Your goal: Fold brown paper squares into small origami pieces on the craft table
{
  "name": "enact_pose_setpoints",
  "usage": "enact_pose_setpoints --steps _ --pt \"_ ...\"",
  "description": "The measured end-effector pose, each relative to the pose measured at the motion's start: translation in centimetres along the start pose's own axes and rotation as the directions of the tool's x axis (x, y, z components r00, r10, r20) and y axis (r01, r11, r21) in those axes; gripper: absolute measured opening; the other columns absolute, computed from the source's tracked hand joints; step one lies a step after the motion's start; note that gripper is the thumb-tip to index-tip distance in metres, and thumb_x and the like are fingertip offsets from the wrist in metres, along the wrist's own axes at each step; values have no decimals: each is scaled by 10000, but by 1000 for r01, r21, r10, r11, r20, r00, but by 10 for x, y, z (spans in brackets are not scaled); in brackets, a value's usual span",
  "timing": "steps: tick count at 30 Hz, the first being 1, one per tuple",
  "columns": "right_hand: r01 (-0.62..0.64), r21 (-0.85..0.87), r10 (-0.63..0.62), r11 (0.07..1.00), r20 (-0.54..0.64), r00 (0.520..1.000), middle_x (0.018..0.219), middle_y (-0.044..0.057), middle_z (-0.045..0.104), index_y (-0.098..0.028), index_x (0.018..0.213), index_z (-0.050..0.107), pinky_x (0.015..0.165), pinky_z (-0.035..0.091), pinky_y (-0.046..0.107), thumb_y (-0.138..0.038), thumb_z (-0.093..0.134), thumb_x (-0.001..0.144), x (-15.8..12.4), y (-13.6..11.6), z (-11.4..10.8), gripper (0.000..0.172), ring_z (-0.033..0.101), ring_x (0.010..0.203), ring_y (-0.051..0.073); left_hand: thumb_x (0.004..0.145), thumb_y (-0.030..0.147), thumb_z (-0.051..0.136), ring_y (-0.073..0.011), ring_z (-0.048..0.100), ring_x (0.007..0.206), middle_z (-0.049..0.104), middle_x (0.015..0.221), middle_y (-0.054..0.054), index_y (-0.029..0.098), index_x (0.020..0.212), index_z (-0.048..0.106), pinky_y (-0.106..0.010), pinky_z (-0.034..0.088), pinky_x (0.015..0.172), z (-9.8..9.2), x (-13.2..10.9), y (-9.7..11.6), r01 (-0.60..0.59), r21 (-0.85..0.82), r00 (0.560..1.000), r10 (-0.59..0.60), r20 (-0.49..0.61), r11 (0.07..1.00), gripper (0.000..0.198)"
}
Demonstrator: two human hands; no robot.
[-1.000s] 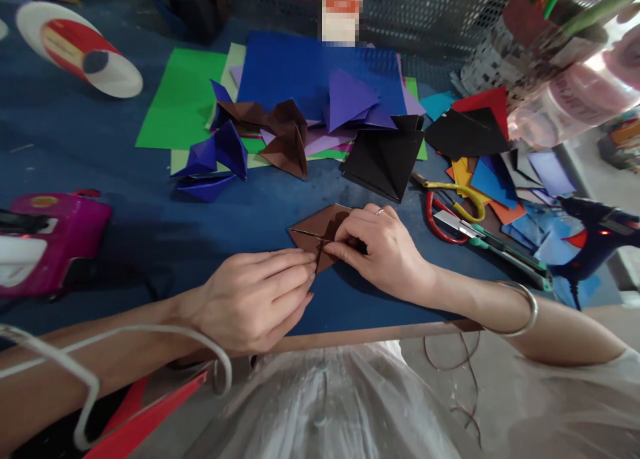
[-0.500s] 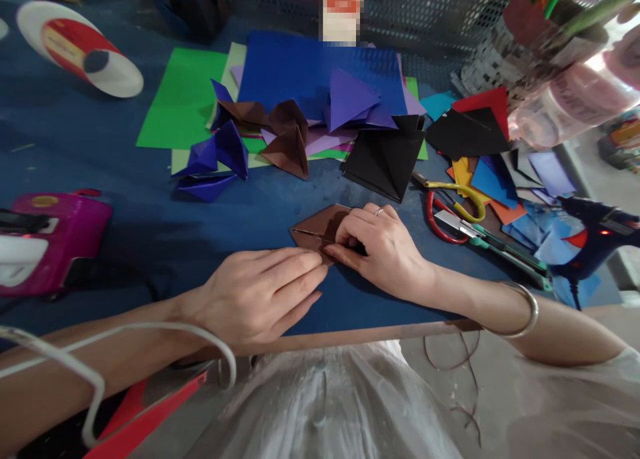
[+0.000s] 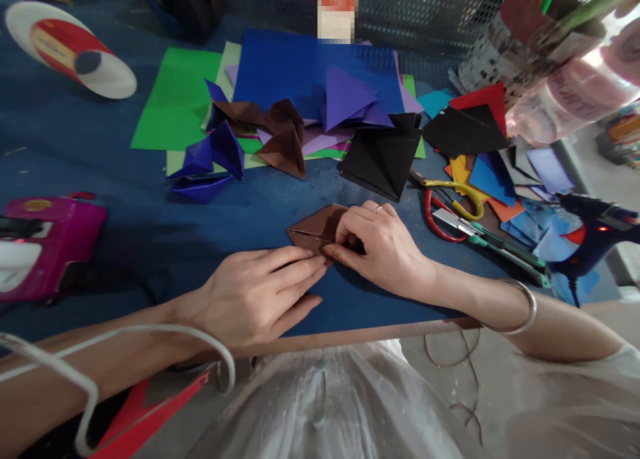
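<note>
A folded piece of brown paper (image 3: 319,225) lies flat on the blue tabletop, its pointed end to the left and a fold line running along it. My left hand (image 3: 260,289) is stretched out, its fingertips resting on the paper's near edge. The thumb and curled fingers of my right hand (image 3: 385,252) pinch the paper's right part, which they largely cover. Beyond my hands stand folded paper shapes: a blue one (image 3: 200,169), a brown one (image 3: 287,142), a purple one (image 3: 347,99) and a black one (image 3: 380,159).
Paper sheets, a green one (image 3: 170,99) among them, lie at the back. On the right are scissors (image 3: 470,202), a utility knife (image 3: 500,249), a glue gun (image 3: 597,229) and a pink bottle (image 3: 565,99). A magenta device (image 3: 75,239) and a white-red roll (image 3: 70,52) stand left.
The fingertips of my left hand have slid slightly right along the paper's near edge, and its fingers have spread a little. My right hand keeps its pinch. The view has shifted slightly.
</note>
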State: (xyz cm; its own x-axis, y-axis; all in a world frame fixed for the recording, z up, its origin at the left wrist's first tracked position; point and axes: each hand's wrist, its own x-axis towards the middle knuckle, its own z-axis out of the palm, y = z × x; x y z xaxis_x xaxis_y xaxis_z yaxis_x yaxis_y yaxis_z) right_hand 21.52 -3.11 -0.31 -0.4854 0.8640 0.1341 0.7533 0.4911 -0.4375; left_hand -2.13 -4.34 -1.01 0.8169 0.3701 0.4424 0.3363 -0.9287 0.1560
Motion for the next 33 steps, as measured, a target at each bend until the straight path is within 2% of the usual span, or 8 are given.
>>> enact_pose_setpoints --steps 5,8,15,23,33 --pt "-10 -2 10 1000 16 1000 824 2 676 -206 789 554 766 305 343 -282 706 938 0 -1 -1 226 534 815 195 972 225 653 -219 725 1067 792 1143 -62 102 1174 715 -322 635 850 0 1 0 -5 11 1000 6 -20 1000 244" --pt "-34 11 34 999 -5 999 841 9 667 -203 895 591 785 321 345 -300 726 918 -1 0 -1 168 544 824 203 980 228 645 -213 728 1058 793 1146 -51 104 1169 714 -317 632 839 0 1 0 2 14 1000 -2 -15 1000 237" --pt "-57 -11 57 998 -12 998 891 30 661 -192 1038 607 810 341 360 -295 703 913 -3 0 -1 188 573 892 236 971 217 657 -209 725 1068 792 1157 -47 95 1167 715 -311 629 831 -1 2 0 -4 17 1000 4 -13 1000 237" --pt "-40 -33 40 999 21 999 1004 56 676 -192 1102 592 827 341 377 -248 620 953 -9 2 -5 161 567 968 259 979 223 648 -216 723 1056 792 1156 -41 77 1162 718 -324 626 813 -2 2 0 -1 29 1000 0 23 1000 245" --pt "-19 28 18 999 60 998 1010 49 657 -188 1123 579 816 327 371 -140 527 958 -13 8 -11 180 535 942 240 988 229 625 -207 713 1064 790 1135 -56 101 1145 727 -300 620 827 -5 2 2 -5 38 999 3 39 999 227"
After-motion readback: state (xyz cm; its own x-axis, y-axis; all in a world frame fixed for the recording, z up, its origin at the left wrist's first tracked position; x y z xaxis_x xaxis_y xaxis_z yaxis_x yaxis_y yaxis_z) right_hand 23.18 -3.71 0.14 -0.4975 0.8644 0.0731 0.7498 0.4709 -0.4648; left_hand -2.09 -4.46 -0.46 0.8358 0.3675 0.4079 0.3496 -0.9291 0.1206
